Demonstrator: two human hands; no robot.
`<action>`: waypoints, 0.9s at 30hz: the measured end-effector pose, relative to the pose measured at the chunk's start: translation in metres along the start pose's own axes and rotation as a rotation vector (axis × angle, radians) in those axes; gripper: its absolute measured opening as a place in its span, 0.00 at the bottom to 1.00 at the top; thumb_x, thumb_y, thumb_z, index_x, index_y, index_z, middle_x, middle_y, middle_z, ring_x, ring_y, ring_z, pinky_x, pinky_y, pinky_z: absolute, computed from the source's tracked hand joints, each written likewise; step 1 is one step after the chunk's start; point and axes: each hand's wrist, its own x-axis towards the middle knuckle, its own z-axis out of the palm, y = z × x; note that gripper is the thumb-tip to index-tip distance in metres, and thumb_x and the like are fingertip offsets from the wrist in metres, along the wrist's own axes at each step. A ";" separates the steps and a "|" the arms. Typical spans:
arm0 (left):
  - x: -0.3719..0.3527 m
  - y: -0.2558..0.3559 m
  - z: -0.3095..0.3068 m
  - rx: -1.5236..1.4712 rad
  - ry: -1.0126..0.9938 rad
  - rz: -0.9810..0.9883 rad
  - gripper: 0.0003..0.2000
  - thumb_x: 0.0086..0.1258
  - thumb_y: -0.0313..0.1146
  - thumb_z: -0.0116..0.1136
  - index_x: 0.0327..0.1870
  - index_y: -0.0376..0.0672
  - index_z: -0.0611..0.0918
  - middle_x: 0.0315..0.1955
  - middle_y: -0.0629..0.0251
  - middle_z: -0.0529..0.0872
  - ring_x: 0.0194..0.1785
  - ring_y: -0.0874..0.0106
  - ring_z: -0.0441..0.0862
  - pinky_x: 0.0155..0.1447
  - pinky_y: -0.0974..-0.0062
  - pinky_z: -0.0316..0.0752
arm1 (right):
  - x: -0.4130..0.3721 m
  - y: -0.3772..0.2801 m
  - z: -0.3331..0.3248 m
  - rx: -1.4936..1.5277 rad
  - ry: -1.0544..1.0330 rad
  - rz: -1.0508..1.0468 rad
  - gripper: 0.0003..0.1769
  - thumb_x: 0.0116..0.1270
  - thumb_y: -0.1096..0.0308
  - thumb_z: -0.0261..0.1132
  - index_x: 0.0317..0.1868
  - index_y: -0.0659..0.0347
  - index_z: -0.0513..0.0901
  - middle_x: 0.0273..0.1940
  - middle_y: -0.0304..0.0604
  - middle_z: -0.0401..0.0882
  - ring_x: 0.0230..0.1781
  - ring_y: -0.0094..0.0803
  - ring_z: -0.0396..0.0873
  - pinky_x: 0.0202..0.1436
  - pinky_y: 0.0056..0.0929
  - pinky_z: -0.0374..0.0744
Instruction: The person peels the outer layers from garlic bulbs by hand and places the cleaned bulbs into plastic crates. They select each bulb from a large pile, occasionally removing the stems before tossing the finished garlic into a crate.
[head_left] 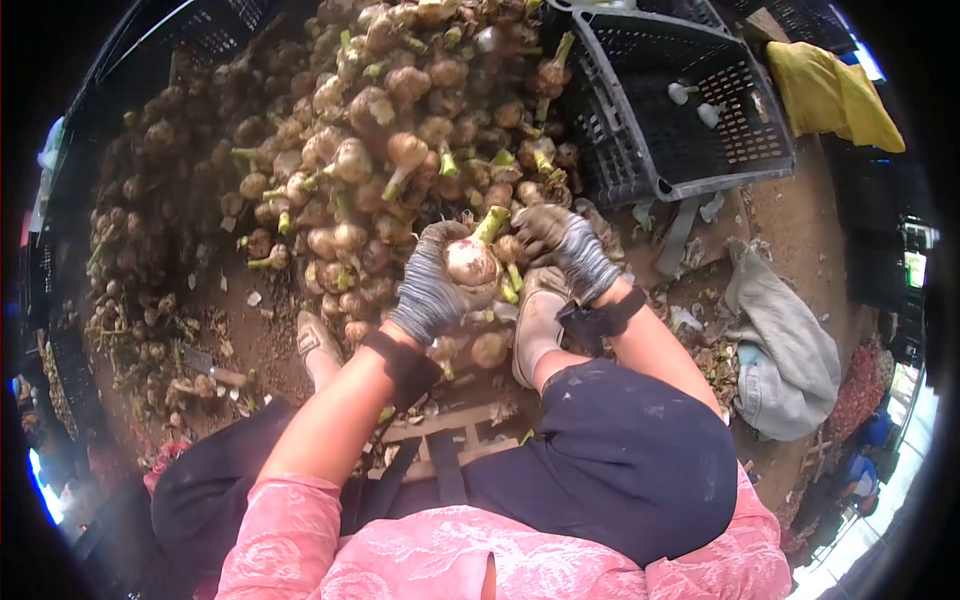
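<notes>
My left hand (432, 290), in a grey striped glove, is closed round a garlic bulb (471, 263). The bulb's pale, purple-tinged side faces up, and its short green stem points away from me to the right. Just right of that stem is my right hand (566, 246), gloved alike, with its fingers curled together. What its fingertips hold, if anything, is hidden. Beneath and beyond both hands lies a big heap of garlic bulbs (350, 160), brown-skinned and mostly with cut stems.
A black plastic crate (680, 185) stands at the upper right, with a few white pieces inside. Yellow cloth (835, 95) lies beyond it. On the ground to the right is a grey cloth bundle (785, 350). A knife (215, 367) lies at the left, near my shoe (316, 338).
</notes>
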 end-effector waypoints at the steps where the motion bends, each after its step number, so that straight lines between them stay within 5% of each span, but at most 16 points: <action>1: 0.002 0.008 0.005 0.026 -0.007 0.070 0.29 0.43 0.22 0.69 0.48 0.42 0.68 0.41 0.65 0.73 0.42 0.76 0.73 0.47 0.75 0.76 | -0.008 -0.006 0.013 -0.246 -0.104 -0.163 0.19 0.60 0.55 0.65 0.45 0.59 0.77 0.34 0.39 0.80 0.25 0.21 0.75 0.21 0.20 0.71; 3: 0.001 0.019 0.010 0.163 -0.043 0.224 0.30 0.41 0.24 0.70 0.48 0.43 0.68 0.41 0.65 0.73 0.46 0.75 0.72 0.52 0.77 0.72 | -0.007 -0.010 0.032 -0.540 -0.032 -0.309 0.25 0.55 0.51 0.69 0.44 0.63 0.77 0.34 0.42 0.80 0.31 0.26 0.77 0.32 0.26 0.76; 4: 0.007 0.022 0.009 0.344 -0.023 0.514 0.31 0.40 0.26 0.71 0.48 0.43 0.67 0.41 0.66 0.73 0.45 0.74 0.72 0.53 0.75 0.70 | -0.005 -0.011 0.039 -0.726 0.018 -0.459 0.27 0.53 0.50 0.70 0.43 0.64 0.77 0.34 0.42 0.80 0.33 0.27 0.78 0.37 0.27 0.76; 6: 0.000 0.018 0.011 0.348 0.065 0.302 0.32 0.39 0.26 0.71 0.48 0.43 0.67 0.40 0.65 0.72 0.45 0.73 0.72 0.52 0.75 0.70 | -0.014 -0.021 0.043 -0.773 0.002 -0.388 0.28 0.50 0.51 0.72 0.42 0.66 0.77 0.35 0.42 0.80 0.37 0.27 0.78 0.44 0.25 0.75; 10: -0.003 0.028 0.012 0.326 0.069 0.337 0.31 0.39 0.25 0.71 0.48 0.43 0.67 0.41 0.66 0.72 0.45 0.74 0.72 0.52 0.75 0.71 | -0.018 -0.026 0.047 -0.635 -0.111 -0.419 0.22 0.52 0.59 0.72 0.42 0.65 0.78 0.35 0.41 0.81 0.36 0.24 0.77 0.42 0.24 0.76; 16: -0.007 0.043 0.017 -0.165 -0.011 0.195 0.32 0.43 0.23 0.70 0.50 0.42 0.65 0.43 0.63 0.74 0.45 0.77 0.73 0.49 0.78 0.72 | -0.024 -0.037 0.045 -0.501 -0.241 -0.387 0.18 0.56 0.64 0.69 0.44 0.64 0.78 0.36 0.38 0.80 0.38 0.21 0.76 0.43 0.22 0.76; 27: -0.004 0.047 0.005 -0.235 -0.079 0.135 0.36 0.44 0.21 0.70 0.56 0.48 0.63 0.46 0.62 0.74 0.48 0.73 0.74 0.52 0.74 0.74 | -0.036 -0.051 0.054 -0.358 -0.254 -0.433 0.21 0.55 0.67 0.69 0.48 0.66 0.77 0.41 0.39 0.80 0.41 0.23 0.77 0.43 0.23 0.77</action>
